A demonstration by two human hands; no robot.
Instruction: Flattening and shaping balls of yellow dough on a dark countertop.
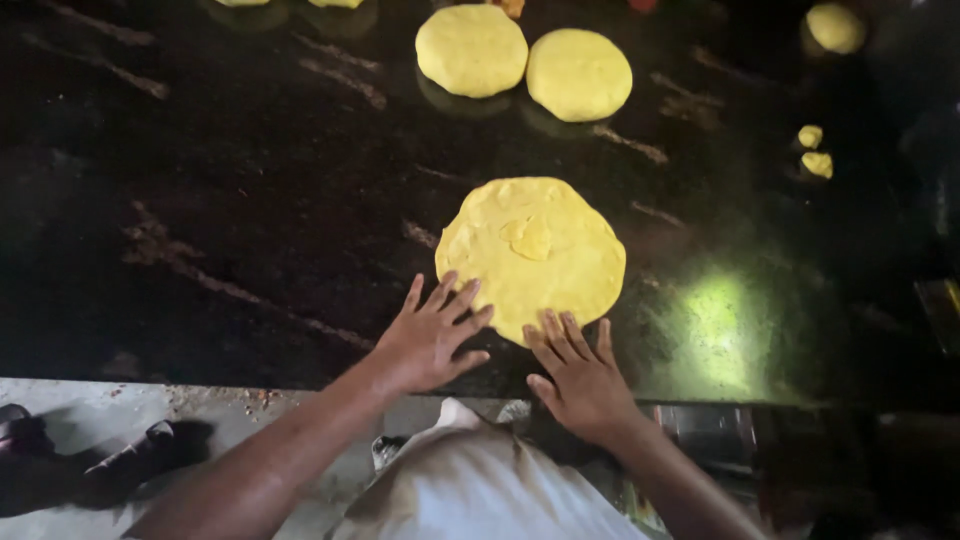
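A flat yellow dough disc lies on the dark stone counter, with a small patch of dough pressed on its middle. My left hand rests flat on the counter at the disc's near left edge, fingers spread and fingertips touching the rim. At the near edge of the disc my right hand also lies flat, fingers apart, tips on the dough. Neither hand holds anything.
Two thicker yellow dough rounds sit side by side farther back. Small dough bits and another dough ball lie at the right. More dough shows at the top left edge. The counter's pale front edge runs below.
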